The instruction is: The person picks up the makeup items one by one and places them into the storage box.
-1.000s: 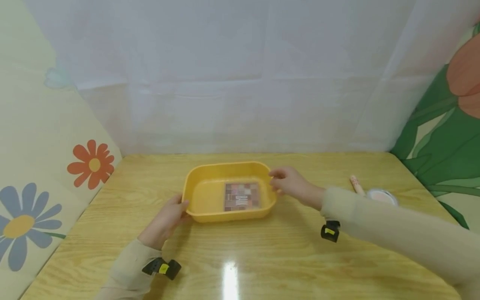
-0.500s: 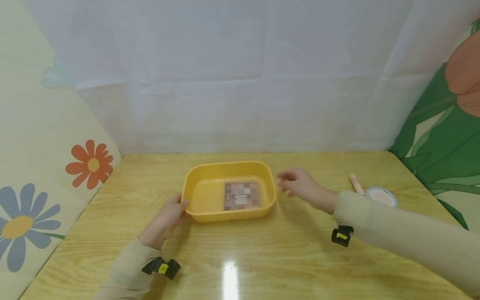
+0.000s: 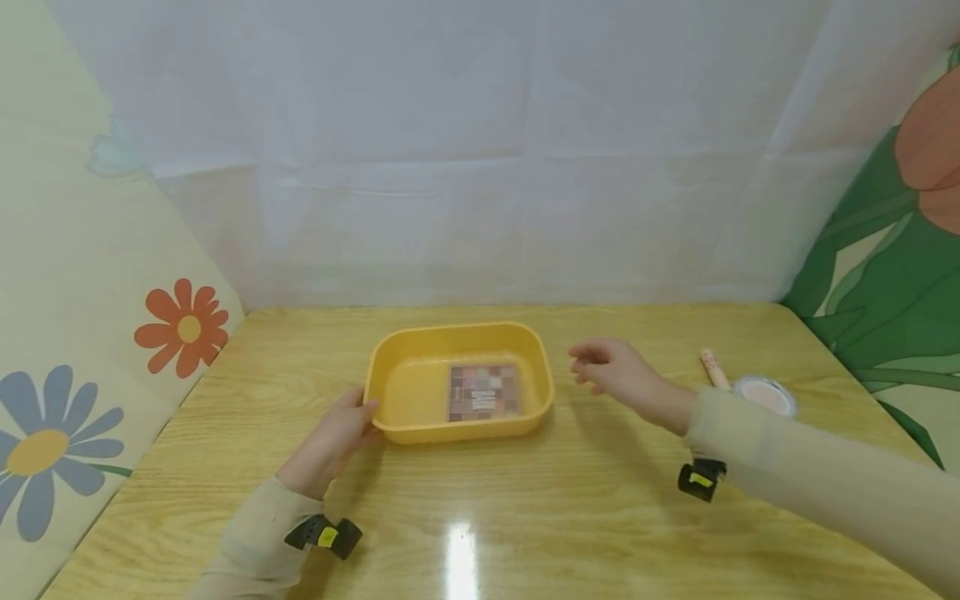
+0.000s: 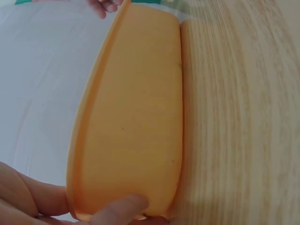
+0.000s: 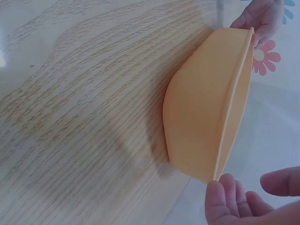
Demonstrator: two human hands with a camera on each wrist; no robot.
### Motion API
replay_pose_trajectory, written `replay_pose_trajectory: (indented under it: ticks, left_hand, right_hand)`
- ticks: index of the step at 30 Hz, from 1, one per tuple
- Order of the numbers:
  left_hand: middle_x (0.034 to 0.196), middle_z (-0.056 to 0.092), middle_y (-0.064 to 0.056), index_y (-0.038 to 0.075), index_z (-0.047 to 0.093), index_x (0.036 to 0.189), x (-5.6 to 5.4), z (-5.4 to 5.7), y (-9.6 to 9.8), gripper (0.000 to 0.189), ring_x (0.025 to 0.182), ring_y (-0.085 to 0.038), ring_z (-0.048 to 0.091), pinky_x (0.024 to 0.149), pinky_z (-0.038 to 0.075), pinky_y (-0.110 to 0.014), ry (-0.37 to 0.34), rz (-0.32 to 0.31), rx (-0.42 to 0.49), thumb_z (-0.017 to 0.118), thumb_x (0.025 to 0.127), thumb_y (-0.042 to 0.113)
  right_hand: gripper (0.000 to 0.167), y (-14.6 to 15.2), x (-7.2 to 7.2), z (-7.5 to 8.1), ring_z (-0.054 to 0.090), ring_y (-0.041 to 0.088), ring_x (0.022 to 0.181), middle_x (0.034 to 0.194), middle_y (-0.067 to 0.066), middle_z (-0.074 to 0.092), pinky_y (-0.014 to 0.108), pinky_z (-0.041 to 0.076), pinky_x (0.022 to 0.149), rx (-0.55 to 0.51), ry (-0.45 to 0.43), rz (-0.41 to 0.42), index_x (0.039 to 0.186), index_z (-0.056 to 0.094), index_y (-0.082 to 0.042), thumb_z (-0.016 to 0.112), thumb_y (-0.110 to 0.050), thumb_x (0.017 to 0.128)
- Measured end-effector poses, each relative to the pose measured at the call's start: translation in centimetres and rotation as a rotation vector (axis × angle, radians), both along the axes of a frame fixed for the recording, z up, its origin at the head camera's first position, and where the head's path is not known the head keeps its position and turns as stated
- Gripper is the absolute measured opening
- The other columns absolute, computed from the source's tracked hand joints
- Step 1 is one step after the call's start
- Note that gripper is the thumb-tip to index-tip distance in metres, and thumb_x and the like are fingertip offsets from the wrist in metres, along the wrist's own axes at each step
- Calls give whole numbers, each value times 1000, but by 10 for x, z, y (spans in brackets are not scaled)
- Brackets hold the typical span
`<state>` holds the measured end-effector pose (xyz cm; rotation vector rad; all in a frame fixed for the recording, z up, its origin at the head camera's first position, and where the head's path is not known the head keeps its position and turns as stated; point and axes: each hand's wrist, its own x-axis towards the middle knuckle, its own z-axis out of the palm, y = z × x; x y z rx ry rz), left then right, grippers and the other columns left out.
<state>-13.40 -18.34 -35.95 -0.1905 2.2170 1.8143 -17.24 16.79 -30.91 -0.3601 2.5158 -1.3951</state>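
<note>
A yellow rectangular plastic basin (image 3: pixel 457 433) stands on the table, with a flat brown checkered palette (image 3: pixel 483 393) lying in its right half. At the basin's left end, my left hand (image 3: pixel 337 437) grips the wall, thumb at the rim and fingers on the outside; the left wrist view shows these fingers (image 4: pixel 122 208) against the yellow wall. Off the basin's right end hovers my right hand (image 3: pixel 618 372), its fingers loosely bent around nothing. A gap separates it from the rim in the head view.
To the right, partly behind the right sleeve, lie a pale pink tube (image 3: pixel 714 368) and a round pink-and-white compact (image 3: pixel 765 395). The wooden table (image 3: pixel 525 517) meets a white cloth backdrop (image 3: pixel 480 208) at its far edge. Flower-printed panels flank both sides.
My right hand has come away from the basin's right end and moved to the right. The left hand, basin and palette have stayed in place.
</note>
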Motion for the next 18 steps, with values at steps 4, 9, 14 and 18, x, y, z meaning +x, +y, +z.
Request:
replay_pose_trajectory:
  ticks: [4, 9, 14, 18]
  left_hand:
    - [139, 37, -37, -18, 14, 146, 0, 0, 0, 47, 120, -38, 50, 100, 44, -49, 3, 0, -5, 25, 105, 4]
    - [138, 38, -37, -18, 14, 145, 1, -1, -1, 47, 116, -34, 53, 99, 45, -48, 4, 2, -11, 26, 105, 4]
    - [138, 38, -38, -19, 15, 145, 0, -1, -1, 47, 117, -35, 52, 100, 44, -49, 6, -1, -9, 26, 105, 3]
    - [141, 35, -37, -18, 12, 146, 0, -1, -1, 48, 122, -40, 48, 101, 42, -51, 0, -3, -5, 26, 105, 4]
  right_hand:
    - [38, 3, 1, -1, 61, 35, 98, 119, 33, 58, 41, 54, 78, 0, 16, -7, 129, 47, 18, 50, -3, 98]
    - [39, 8, 3, -1, 61, 39, 102, 122, 34, 56, 45, 54, 81, 5, 26, 5, 130, 46, 19, 50, -4, 99]
    - [39, 14, 5, -2, 59, 42, 108, 126, 35, 52, 48, 53, 84, 16, 16, 3, 132, 44, 18, 48, -4, 100]
    - [40, 17, 7, -2, 59, 41, 107, 126, 35, 53, 45, 54, 82, 27, 8, -14, 132, 44, 18, 49, -4, 99]
